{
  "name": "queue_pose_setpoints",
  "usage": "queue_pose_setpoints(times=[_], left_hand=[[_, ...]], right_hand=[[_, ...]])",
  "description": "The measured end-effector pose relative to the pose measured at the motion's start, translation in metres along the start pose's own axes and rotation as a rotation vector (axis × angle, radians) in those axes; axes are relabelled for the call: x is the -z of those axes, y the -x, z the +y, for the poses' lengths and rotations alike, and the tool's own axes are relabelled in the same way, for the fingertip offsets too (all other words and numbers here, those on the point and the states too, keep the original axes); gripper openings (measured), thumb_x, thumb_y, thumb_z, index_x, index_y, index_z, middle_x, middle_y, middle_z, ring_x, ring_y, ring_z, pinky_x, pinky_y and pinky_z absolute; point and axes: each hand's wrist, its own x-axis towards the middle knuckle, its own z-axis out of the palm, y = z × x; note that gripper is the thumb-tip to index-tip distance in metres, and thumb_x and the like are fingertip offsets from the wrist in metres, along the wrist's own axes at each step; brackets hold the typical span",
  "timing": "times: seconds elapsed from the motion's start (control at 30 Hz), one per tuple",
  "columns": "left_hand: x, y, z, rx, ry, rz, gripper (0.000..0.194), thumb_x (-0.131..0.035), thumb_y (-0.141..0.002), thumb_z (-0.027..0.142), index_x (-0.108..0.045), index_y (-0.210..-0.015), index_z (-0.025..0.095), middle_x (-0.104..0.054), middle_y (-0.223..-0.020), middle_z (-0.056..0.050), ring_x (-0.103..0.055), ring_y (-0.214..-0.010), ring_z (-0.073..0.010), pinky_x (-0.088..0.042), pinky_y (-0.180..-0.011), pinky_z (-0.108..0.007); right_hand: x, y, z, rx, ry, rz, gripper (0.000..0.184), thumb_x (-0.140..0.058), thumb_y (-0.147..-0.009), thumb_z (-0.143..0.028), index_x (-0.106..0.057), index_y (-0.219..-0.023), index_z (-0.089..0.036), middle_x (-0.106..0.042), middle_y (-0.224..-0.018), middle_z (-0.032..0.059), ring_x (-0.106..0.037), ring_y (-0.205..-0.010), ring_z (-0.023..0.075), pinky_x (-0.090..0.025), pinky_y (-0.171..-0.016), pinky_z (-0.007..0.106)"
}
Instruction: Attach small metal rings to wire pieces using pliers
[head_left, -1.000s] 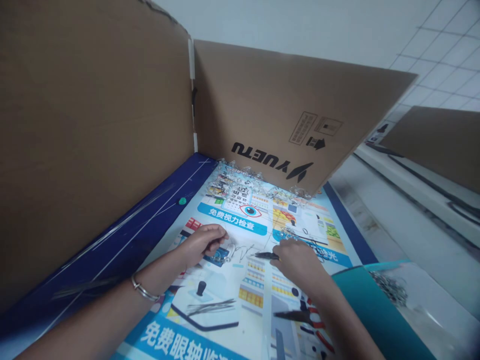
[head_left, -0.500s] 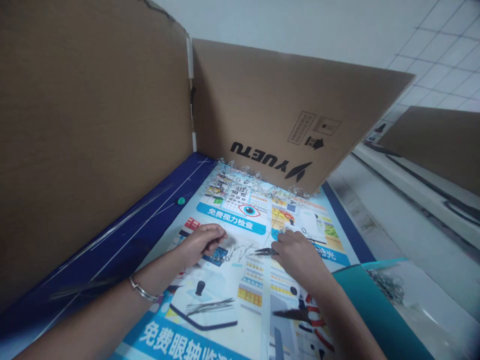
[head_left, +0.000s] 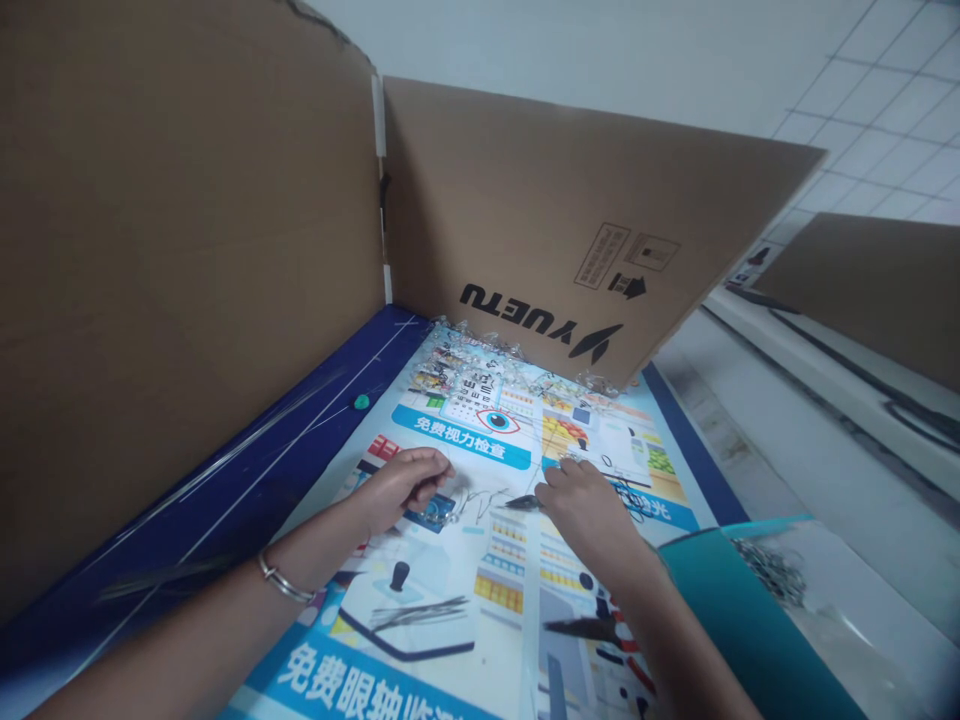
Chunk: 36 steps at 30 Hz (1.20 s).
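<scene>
Evidently, we are shaping wire by hand at a table laid with a bright printed sheet [head_left: 510, 615]. Our left hand [head_left: 411, 490] is curled, thumb and fingertips drawn together, seemingly pinched on a thin bent wire [head_left: 487, 497] that runs toward the right. Our right hand [head_left: 585, 515] is wrapped around dark pliers [head_left: 521, 502], their nose pointing left, just beside the wire; we cannot tell whether they grip it. We judge this to be a bending step, and the next move to call for a steady left pinch and a small, exact turn of the pliers.

Ahead, a stretch of sheet separates our hands from a row of clear, glinting pieces [head_left: 487, 365] along the foot of the rear cardboard panel [head_left: 585, 190]. A tall cardboard panel [head_left: 187, 250] walls off the left. Nearer us lie straight wires [head_left: 420, 612]; a second pair of pliers [head_left: 581, 628] sits beside our right forearm, and a teal-sided box [head_left: 742, 610] limits outward elbow room.
</scene>
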Motion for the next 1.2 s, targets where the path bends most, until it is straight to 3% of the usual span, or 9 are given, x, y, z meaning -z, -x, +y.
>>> queue_pose_setpoints(times=[0.17,0.57,0.77,1.2], left_hand=[[-0.001,0.0,0.002,0.023,0.0,0.012,0.023,-0.059,-0.072,0.035,-0.053,-0.068,0.013,-0.038,-0.051,0.006,-0.027,-0.038,-0.0024,-0.012,-0.036,-0.016],[0.001,-0.001,-0.001,0.016,-0.024,0.009,0.023,-0.058,-0.073,0.035,-0.054,-0.07,0.013,-0.041,-0.056,0.004,-0.027,-0.039,-0.0021,-0.012,-0.036,-0.016],[0.001,-0.002,-0.002,0.008,-0.032,0.006,0.022,-0.055,-0.076,0.034,-0.053,-0.069,0.014,-0.034,-0.05,0.006,-0.025,-0.038,-0.0028,-0.011,-0.036,-0.017],[0.0,-0.001,-0.001,0.013,-0.017,0.003,0.024,-0.058,-0.073,0.036,-0.052,-0.069,0.013,-0.037,-0.052,0.006,-0.025,-0.038,-0.0021,-0.011,-0.036,-0.016]], right_hand=[[0.0,0.001,0.002,-0.027,0.014,0.013,0.014,-0.055,-0.077,-0.013,-0.057,-0.065,-0.019,-0.056,-0.067,0.0034,-0.047,-0.074,0.018,-0.023,-0.063,0.031],[0.004,0.002,0.007,-0.032,-0.02,0.029,0.011,-0.058,-0.077,-0.024,-0.059,-0.067,-0.02,-0.057,-0.07,0.0032,-0.047,-0.076,0.019,-0.024,-0.065,0.03],[0.001,0.001,0.002,-0.028,-0.026,0.021,0.007,-0.061,-0.075,-0.02,-0.059,-0.068,-0.021,-0.056,-0.073,0.0028,-0.047,-0.079,0.0197,-0.024,-0.068,0.031],[-0.006,0.0,0.001,-0.029,-0.014,0.03,0.015,-0.057,-0.076,-0.014,-0.058,-0.062,-0.019,-0.056,-0.066,0.0036,-0.047,-0.073,0.0185,-0.024,-0.064,0.03]])
